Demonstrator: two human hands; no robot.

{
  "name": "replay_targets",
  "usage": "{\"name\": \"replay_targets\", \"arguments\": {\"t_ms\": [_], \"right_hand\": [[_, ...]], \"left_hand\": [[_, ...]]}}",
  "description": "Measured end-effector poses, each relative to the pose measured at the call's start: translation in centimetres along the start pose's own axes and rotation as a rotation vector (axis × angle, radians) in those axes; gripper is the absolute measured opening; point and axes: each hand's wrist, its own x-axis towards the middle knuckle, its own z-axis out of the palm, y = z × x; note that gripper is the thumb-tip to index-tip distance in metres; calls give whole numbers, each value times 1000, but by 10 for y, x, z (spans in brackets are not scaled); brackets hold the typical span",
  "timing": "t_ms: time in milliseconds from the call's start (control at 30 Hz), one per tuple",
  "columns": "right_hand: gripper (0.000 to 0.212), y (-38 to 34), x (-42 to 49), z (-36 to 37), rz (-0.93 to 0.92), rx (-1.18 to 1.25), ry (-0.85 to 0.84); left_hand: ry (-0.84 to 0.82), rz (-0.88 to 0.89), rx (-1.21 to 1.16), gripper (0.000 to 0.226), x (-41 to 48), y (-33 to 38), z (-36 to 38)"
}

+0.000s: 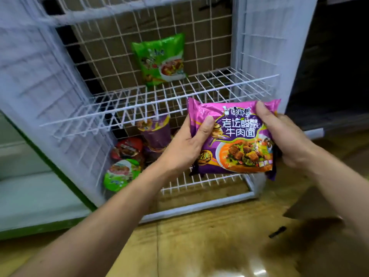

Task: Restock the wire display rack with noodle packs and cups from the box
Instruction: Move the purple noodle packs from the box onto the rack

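Gripping the purple noodle pack point(235, 140) at its two short ends, the left hand point(187, 144) and right hand point(287, 140) are each curling fingers behind it and pressing a thumb on its printed face, keeping its long axis running left to right. Just above and beyond, the middle shelf point(159, 108) of the wire display rack point(257, 47) is waiting, so the coming move is probably calling for a lift up and forward, with neither hand clearly nearer. Farther back, the green noodle pack point(161, 58) is leaning upright against the rear grid.

Noodle packs, two, green pack point(159, 58), purple pack point(237, 136), cups visible, three, purple cup point(156, 132), red cup point(127, 148), green cup point(119, 173), wire rack point(159, 105), one.
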Motion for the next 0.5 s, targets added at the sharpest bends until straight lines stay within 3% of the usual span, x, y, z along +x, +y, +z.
{"name": "replay_targets", "arguments": {"t_ms": [167,367,500], "right_hand": [[53,-20,-4,28,-39,3,-24],[78,-37,3,72,-58,-29,-75],[67,-44,8,98,-62,-36,-158]], "left_hand": [[97,-2,-47,21,-9,12,-20],[191,41,-50,19,-16,22,-57],[256,44,-50,26,-21,25,-83]]}}
